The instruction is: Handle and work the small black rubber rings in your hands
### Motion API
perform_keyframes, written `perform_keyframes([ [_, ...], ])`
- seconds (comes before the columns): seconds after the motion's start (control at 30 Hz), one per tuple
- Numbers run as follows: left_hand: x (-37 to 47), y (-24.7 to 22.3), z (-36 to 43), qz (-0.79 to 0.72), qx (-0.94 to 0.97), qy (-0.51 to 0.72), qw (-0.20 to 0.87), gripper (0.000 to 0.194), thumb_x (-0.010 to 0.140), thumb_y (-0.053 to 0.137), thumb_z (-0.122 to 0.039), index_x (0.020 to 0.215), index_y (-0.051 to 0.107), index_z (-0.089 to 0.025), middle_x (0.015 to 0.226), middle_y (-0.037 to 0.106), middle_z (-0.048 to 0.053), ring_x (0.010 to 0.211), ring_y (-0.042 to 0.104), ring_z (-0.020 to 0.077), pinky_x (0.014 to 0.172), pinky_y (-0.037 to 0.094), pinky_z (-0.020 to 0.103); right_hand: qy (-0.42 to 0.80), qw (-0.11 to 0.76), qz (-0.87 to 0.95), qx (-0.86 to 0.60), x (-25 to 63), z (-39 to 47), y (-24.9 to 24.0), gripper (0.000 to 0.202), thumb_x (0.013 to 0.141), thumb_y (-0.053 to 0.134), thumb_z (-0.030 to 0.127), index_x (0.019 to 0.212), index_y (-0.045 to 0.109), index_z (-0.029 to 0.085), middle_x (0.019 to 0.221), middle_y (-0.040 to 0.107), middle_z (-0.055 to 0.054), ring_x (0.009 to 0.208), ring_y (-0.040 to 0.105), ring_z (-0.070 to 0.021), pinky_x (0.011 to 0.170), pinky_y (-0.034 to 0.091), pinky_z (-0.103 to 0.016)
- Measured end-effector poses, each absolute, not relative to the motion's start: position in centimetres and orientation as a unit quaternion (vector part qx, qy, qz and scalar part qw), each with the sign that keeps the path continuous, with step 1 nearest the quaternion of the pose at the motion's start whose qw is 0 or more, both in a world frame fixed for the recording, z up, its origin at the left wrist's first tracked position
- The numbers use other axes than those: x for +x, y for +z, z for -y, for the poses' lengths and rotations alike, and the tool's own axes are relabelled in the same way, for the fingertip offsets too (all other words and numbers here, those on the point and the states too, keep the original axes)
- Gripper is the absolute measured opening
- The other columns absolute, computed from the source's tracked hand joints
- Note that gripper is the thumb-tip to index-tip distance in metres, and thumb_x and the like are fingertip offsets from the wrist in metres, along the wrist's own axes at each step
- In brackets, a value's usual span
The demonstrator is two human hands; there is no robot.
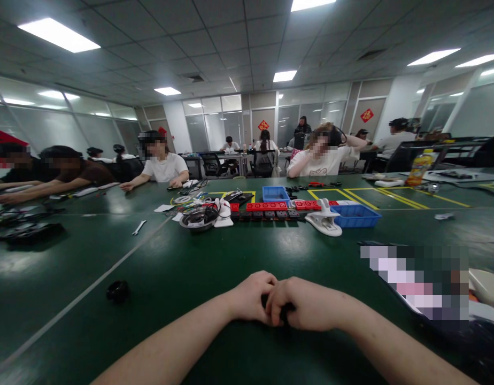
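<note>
My left hand [252,297] and my right hand [305,306] meet just above the green table [215,256], near its front edge. The fingers of both are curled inward and touch one another. Something dark shows between the right thumb and fingers, but whether it is a small black object or only shadow I cannot make out. A black ring-shaped thing [117,291] lies to the left of my left forearm.
Ahead stand a row of red-and-black blocks [267,207], blue bins [357,215], a white clamp-like stand [325,219] and a dish with cables [198,218]. A wrench [139,228] lies left, a drink bottle [420,167] far right. People sit around the table.
</note>
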State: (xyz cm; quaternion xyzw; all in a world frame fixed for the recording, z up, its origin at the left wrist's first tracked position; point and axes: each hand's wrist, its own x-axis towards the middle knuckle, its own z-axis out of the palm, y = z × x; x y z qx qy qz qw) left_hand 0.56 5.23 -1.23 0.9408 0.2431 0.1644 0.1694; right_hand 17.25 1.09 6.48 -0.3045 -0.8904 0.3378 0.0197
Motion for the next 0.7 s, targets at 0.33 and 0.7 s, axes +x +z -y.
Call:
perform_keyframes([
  [0.33,0.4,0.8,-3.9,-0.284,0.916,0.172,0.227,0.061,0.055,0.074,-0.041,0.108,0.051,-0.023,0.105,0.055,0.001,0.095,0.051,0.0217,0.085,0.039,0.032,0.261,0.158,0.858,-0.414,16.8,-0.1,7.9,0.019,0.073,0.051,0.019,0.088,0.063,0.02,0.088,0.063,0.0,0.083,0.057,-0.0147,0.078,0.041,-0.027],
  [0.7,2.0,0.1,-2.7,-0.385,0.899,0.174,0.118,0.059,0.05,0.069,-0.059,0.089,0.055,-0.018,0.083,0.059,0.002,0.079,0.054,0.0221,0.082,0.038,0.038,0.12,0.021,0.814,-0.568,15.1,0.3,7.3,0.017,0.072,0.054,0.027,0.083,0.059,0.015,0.087,0.057,-0.008,0.077,0.057,-0.0195,0.066,0.042,-0.028],
])
